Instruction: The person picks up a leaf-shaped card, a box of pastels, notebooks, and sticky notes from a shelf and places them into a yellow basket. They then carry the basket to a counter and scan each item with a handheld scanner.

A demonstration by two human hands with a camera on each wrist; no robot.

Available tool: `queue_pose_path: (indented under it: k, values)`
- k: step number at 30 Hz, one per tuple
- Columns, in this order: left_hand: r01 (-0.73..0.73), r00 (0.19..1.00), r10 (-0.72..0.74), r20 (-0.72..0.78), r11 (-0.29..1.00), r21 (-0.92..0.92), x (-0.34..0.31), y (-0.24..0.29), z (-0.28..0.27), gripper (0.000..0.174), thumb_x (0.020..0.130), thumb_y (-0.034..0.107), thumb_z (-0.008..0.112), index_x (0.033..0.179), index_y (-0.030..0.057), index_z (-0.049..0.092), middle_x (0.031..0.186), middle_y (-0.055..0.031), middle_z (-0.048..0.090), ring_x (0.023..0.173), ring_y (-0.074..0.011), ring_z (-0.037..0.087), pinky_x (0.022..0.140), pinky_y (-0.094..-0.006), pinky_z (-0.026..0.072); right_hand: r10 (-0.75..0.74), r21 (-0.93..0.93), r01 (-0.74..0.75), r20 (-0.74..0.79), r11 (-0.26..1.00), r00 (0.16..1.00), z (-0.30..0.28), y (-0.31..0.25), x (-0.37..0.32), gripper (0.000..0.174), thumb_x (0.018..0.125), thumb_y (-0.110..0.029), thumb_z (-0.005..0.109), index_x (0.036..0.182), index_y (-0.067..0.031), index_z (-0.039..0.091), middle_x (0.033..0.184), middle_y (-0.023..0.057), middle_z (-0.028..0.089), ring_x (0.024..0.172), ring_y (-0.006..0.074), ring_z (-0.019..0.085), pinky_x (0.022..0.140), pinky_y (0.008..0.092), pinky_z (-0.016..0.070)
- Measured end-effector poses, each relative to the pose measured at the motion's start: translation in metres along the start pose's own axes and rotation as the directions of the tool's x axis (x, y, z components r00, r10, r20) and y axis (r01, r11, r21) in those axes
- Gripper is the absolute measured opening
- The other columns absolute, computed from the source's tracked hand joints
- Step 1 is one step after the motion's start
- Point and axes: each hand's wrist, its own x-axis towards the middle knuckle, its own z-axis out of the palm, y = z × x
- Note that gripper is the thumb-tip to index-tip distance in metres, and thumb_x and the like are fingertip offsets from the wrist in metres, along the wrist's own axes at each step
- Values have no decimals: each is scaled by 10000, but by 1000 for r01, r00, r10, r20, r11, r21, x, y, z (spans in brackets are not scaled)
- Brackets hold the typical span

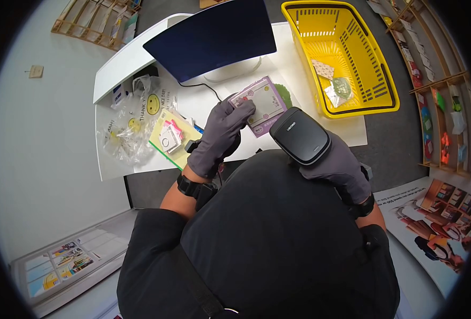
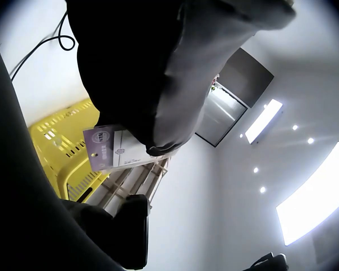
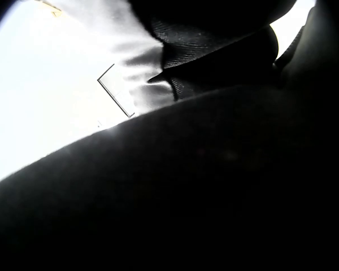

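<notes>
In the head view the gloved left hand (image 1: 222, 130) grips a flat purple-edged packet (image 1: 266, 106) by its left side, thumb on top. The same packet (image 2: 103, 148) shows beyond the dark glove (image 2: 186, 84) in the left wrist view. The gloved right hand (image 1: 339, 165) holds a black scanner-like device (image 1: 301, 136), raised just right of the packet; its fingers are mostly hidden under the device. A green item (image 1: 283, 95) lies behind the packet. The right wrist view is mostly dark, with only part of the glove and sleeve showing.
A yellow basket (image 1: 382, 80) with several small packets stands at the table's right. The monitor (image 1: 214, 42) is at the back of the white table (image 1: 352, 130). Clear plastic bags (image 1: 134, 119) and a yellow-green folder (image 1: 158, 130) with small items lie at the left.
</notes>
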Motion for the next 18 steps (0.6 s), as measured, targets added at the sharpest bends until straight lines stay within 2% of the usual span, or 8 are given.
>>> queue_pose_path:
  k: [2,5,6,9,10,13,18]
  values:
    - [12,1000,-12,25,1000,-13,1,-6,-3,221,1073,216,683,1137,9,729,837,56,640,737,-34,504,657,-224,387,49,62,-51,32,997,998,-1,-1,-2,500,720,-161,952,1155,-25,745,1030,47,788,959,124,713,907,314,575]
    - [53,998,-47,47,989,-139,4,-10,-4,369,1053,138,682,1394,-2,660,1066,-7,722,877,-46,608,754,-228,487,62,106,-65,30,992,998,1,2,-7,491,728,-153,945,1158,-25,746,1028,37,787,958,113,709,901,307,576]
    - [54,998,-47,51,989,-138,2,-10,-4,369,1053,138,682,1394,-2,660,1066,-7,722,877,-46,608,754,-228,487,49,113,-50,16,992,999,1,3,-9,485,731,-147,941,1159,-26,747,1028,32,787,957,109,707,899,305,577]
    - [32,997,-11,72,954,-299,-3,9,7,707,954,43,761,1601,3,481,1433,-106,657,1119,-132,685,963,-284,566,31,140,-28,-19,990,999,1,6,-12,488,738,-140,935,1174,-27,745,1039,29,785,962,108,706,901,307,579]
    - [29,997,-6,79,954,-298,-3,9,5,707,954,43,761,1601,3,481,1433,-106,657,1119,-132,685,963,-284,566,24,157,-18,-35,987,999,2,7,-12,496,742,-137,933,1187,-28,743,1050,32,783,968,111,705,905,310,580]
    - [-10,989,43,139,973,-232,-2,9,-6,943,843,-15,829,1667,-1,372,1606,-138,528,1305,-170,637,1107,-311,526,23,159,-7,-95,987,995,0,13,-13,511,749,-137,930,1208,-30,736,1073,37,779,981,115,704,913,316,582]
    - [-75,985,116,131,956,-284,1,15,5,972,789,13,840,1662,22,412,1641,-135,503,1383,-192,591,1150,-345,492,84,111,-55,-273,992,958,-12,28,-17,540,766,-149,923,1251,-33,716,1135,51,770,1020,122,700,934,326,581]
